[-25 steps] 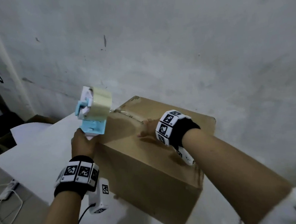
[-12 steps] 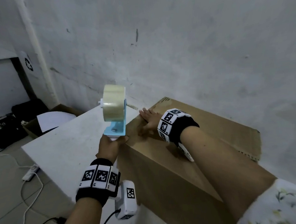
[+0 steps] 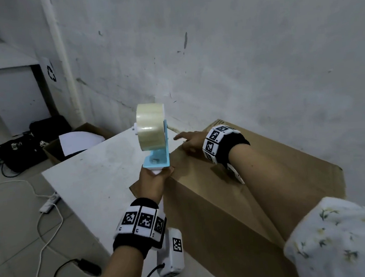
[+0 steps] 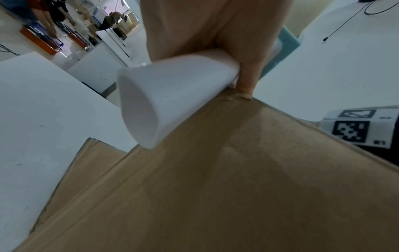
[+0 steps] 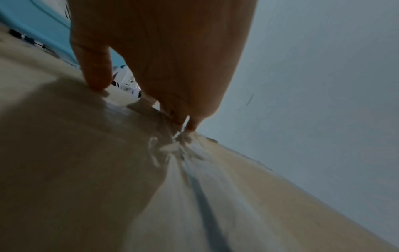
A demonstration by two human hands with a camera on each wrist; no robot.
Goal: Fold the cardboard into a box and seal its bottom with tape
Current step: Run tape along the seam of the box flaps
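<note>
A brown cardboard box (image 3: 224, 200) stands on a white table (image 3: 89, 173), its taped flaps facing up. My left hand (image 3: 152, 181) grips the white handle (image 4: 172, 95) of a blue tape dispenser (image 3: 157, 155), which stands upright at the box's left edge with a big roll of clear tape (image 3: 150, 129) on top. A thin strip of tape (image 3: 174, 129) runs from the roll toward the box. My right hand (image 3: 190, 137) lies flat on the box top near its far left corner, fingers pressing the wrinkled tape (image 5: 172, 148) over the seam.
A grey wall (image 3: 236, 58) runs close behind the box. Left of the table, on the floor, lie an open carton with white sheets (image 3: 78, 141), black bags (image 3: 26, 147), and a white power strip (image 3: 50, 204) with cables.
The dispenser has turned upright and shifted along the box's left edge. My right hand slid along the tape toward the far corner. My head view swung left.
</note>
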